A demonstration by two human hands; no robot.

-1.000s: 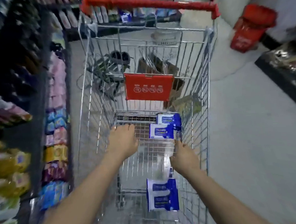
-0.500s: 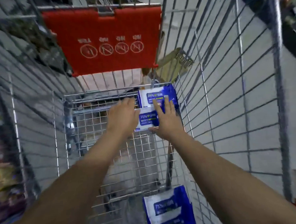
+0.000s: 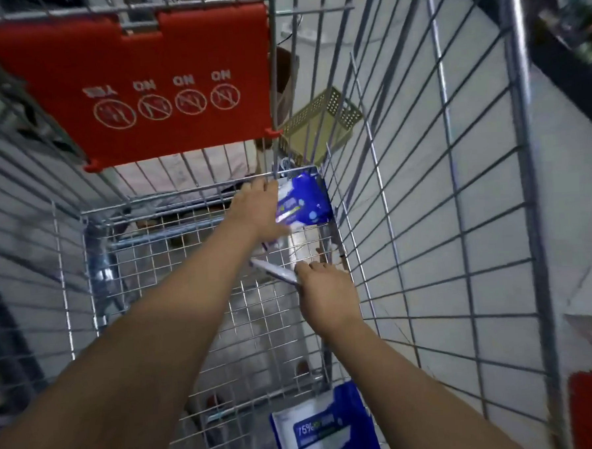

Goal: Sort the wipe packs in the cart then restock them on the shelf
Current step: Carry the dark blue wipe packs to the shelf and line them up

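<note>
Left hand (image 3: 258, 211) grips the far wipe pack (image 3: 303, 203), which is tipped up on edge in the far right corner of the cart (image 3: 525, 178). Right hand (image 3: 325, 293) sits just nearer along the right wall, fingers curled, pinching a second pack (image 3: 276, 274) seen edge-on between the two hands. Third pack (image 3: 324, 429) lies flat at the near right, apart from both hands.

Single head-worn wide-angle view, from above the near end of the cart (image 3: 522, 143), facing forward and steeply down into it, close in, red seat flap (image 3: 136, 85) at its far end, floor (image 3: 568, 210) beyond its right wall
</note>
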